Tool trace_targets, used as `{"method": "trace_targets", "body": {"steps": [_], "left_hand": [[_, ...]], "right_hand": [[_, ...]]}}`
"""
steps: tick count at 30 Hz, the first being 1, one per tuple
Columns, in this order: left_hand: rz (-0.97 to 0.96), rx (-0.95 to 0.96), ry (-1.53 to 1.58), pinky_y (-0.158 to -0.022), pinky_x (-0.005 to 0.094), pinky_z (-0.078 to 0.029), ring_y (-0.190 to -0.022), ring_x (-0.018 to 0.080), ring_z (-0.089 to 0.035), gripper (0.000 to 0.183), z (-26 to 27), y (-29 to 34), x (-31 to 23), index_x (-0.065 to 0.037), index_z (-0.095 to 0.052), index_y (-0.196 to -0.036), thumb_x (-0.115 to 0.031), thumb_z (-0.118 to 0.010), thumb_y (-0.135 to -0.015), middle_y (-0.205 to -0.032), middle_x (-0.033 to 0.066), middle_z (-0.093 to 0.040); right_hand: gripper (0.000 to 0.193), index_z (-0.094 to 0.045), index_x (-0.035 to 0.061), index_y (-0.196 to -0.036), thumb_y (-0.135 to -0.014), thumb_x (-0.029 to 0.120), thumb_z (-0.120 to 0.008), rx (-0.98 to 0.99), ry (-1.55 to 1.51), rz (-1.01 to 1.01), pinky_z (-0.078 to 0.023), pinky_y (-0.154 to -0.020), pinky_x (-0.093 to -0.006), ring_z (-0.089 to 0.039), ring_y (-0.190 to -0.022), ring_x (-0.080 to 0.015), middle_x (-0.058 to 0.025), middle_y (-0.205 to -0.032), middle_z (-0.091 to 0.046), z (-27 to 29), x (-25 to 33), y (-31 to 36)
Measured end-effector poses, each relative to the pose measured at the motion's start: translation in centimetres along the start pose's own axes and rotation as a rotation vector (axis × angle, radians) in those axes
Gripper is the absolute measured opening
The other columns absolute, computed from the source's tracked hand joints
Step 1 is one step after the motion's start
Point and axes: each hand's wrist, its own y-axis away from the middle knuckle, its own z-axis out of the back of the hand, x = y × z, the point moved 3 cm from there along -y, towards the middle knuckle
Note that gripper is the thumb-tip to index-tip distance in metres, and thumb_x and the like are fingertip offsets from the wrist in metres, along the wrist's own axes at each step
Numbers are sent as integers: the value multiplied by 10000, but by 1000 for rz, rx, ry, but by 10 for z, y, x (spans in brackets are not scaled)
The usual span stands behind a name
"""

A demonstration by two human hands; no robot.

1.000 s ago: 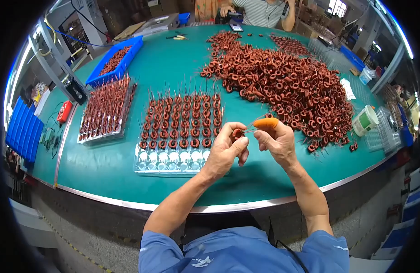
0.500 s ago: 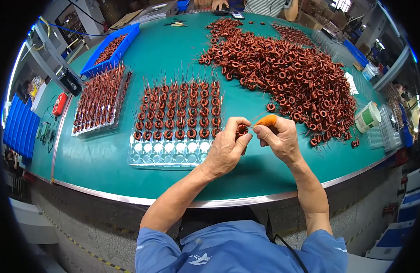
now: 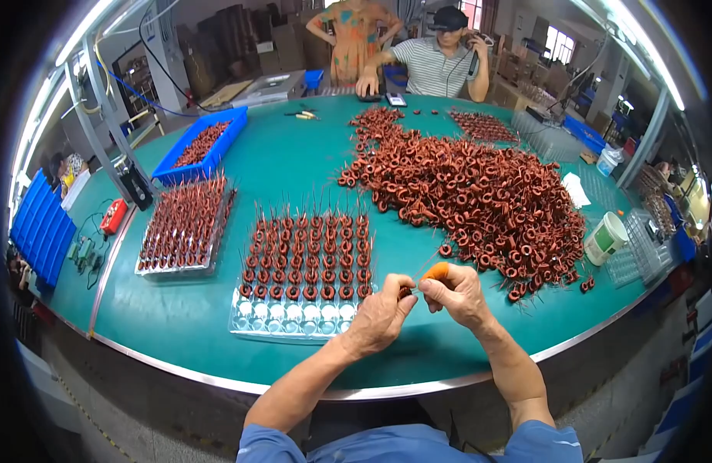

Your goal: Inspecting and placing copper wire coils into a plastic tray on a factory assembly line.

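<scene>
My left hand pinches a small toroidal coil wound with copper-red wire, mostly hidden by the fingers. Close against it, my right hand has thumb and forefinger pressed together at the coil's wire leads. An orange finger cot covers the right forefinger. Left of my hands lies a clear plastic tray with rows of upright coils, leads pointing up; its nearest row of pockets holds no coils. Beyond my right hand spreads a big heap of loose coils.
Farther left are a second filled tray, a blue bin of coils and a red box. On the right stand a white-green bucket and clear trays. Across the table sits a person in a striped shirt; another stands alongside.
The view has tilted upward, so the table sits lower and the people opposite show more. My hands stay together at the coil, with the right fingertips nearer to the left ones.
</scene>
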Motion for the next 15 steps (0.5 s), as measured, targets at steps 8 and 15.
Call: {"method": "trace_targets", "body": {"steps": [8,15], "left_hand": [[93,88,179,-594,375,-437,-602,240,-541,426,5,-10,3,12,-358,-1301,-217,-470,-960,-691,121,-548],[-77,27,-21,-682,474,-481,-833,427,-612,328,-2,-9,6,-8,-438,-1219,-168,-515,-942,-882,242,-635]], "right_hand": [[176,-641,-22,-894,-890,154,-658,-89,84,56,-444,-487,-216,-535,-536,-69,-22,-656,-595,-8,-1,-4],[156,-661,-25,-842,-870,128,-665,-75,267,118,-456,-491,-219,-570,-554,-76,-30,-661,-618,-9,5,-4]]}}
